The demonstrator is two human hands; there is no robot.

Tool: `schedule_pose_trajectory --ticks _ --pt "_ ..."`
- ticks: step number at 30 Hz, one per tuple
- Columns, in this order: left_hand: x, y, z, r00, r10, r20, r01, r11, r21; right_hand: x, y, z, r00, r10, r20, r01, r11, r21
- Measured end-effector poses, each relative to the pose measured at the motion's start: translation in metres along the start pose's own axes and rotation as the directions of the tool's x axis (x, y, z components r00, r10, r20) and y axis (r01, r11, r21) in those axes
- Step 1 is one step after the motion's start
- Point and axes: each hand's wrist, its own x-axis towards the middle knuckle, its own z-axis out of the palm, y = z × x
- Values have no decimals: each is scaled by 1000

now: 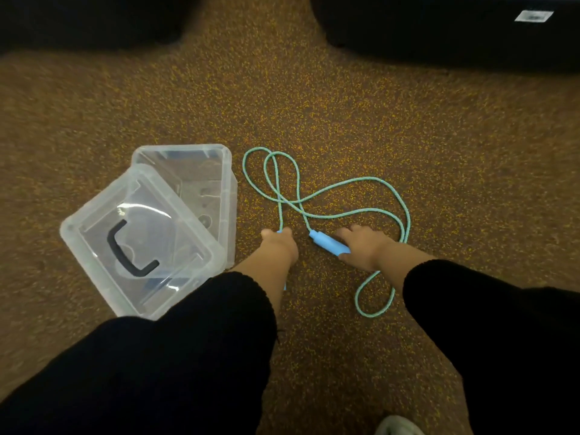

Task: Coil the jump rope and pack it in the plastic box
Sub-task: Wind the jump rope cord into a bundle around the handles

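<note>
On the speckled floor (345,105) I see the jump rope (342,211) lying in loose loops, just right of the clear plastic box (227,196); its lid (138,243) leans over the box's near-left side. Left hand (279,243) fisted on one blue handle. Right hand (364,246) fingers apart, resting on the other handle (328,243).

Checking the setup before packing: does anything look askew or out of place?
The lid lies crooked, propped across the plastic box and partly covering its opening. The jump rope sprawls in crossed, uncoiled loops on the floor. Nothing looks damaged.
</note>
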Motion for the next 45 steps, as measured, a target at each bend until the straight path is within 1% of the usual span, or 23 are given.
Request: schedule_pose_trajectory --ticks 1,3,5,7,9,11,13,15,16,18,21,23,25,27,28,30,32,36,38,40,42,44,45 --pt "2 -2 -5 1000 12 -12 -12 1000 6 -4 -4 -2 1000 -5 1 5 1000 4" --pt "-18 -4 -21 1000 13 -28 -16 994 -110 -15 -13 -7 1000 -11 15 11 1000 5" --pt "-36 -7 -37 996 69 -47 -75 989 -127 -33 -23 -18 999 -19 34 19 1000 17" --pt "-57 -9 -49 992 125 -17 -126 987 -104 -53 -29 -32 998 -27 49 25 999 48" --pt "-82 -10 -58 986 165 14 -161 978 -136 -69 -31 -47 999 -27 22 26 998 58" --pt "-104 -8 -68 980 197 3 -192 958 -213 -82 -32 -60 1000 -11 -19 12 999 50" --pt "-123 -9 -74 985 173 -25 -173 944 -280 -96 -34 -70 998 7 -65 -4 998 56" --pt "-140 -11 -78 987 159 20 -138 909 -393 -109 -36 -76 995 17 -100 -8 996 87" --pt "-144 -13 -78 989 146 18 -123 891 -437 -114 -37 -77 994 16 -106 -5 994 107" --pt "-164 -16 -80 987 158 19 -126 850 -511 -132 -38 -77 993 20 -113 -5 991 134" --pt "-194 -23 -87 971 217 100 -108 771 -628 -159 -42 -78 989 1 -148 26 984 176" --pt "-215 -26 -94 935 311 172 -111 716 -689 -176 -46 -80 981 -28 -190 66 979 194" --pt "-240 -27 -100 860 468 204 -176 648 -741 -194 -53 -83 965 -71 -252 130 965 226" --pt "-267 -29 -107 784 597 171 -269 575 -773 -210 -59 -85 937 -120 -327 210 944 254" --pt "-279 -31 -111 761 632 143 -314 553 -771 -218 -62 -86 922 -142 -359 250 928 275" --pt "-302 -37 -115 734 673 89 -362 499 -788 -235 -67 -90 882 -181 -435 336 889 311" --pt "-320 -45 -115 718 695 41 -360 421 -833 -252 -74 -93 851 -173 -495 374 862 342" --pt "-349 -59 -109 661 748 -65 -322 204 -924 -280 -87 -91 829 -125 -545 399 816 419" --pt "-364 -63 -105 630 764 -139 -324 96 -941 -292 -92 -88 813 -121 -570 411 813 413" --pt "-376 -66 -101 582 783 -218 -335 -14 -942 -303 -98 -85 800 -131 -586 419 820 389" --pt "-385 -71 -100 520 802 -295 -351 -114 -929 -311 -103 -81 784 -136 -606 467 771 432" --pt "-394 -76 -104 456 818 -351 -390 -172 -905 -320 -108 -76 790 -104 -605 476 727 496" --pt "-397 -78 -107 432 822 -369 -414 -183 -892 -322 -109 -75 789 -92 -607 471 726 502"
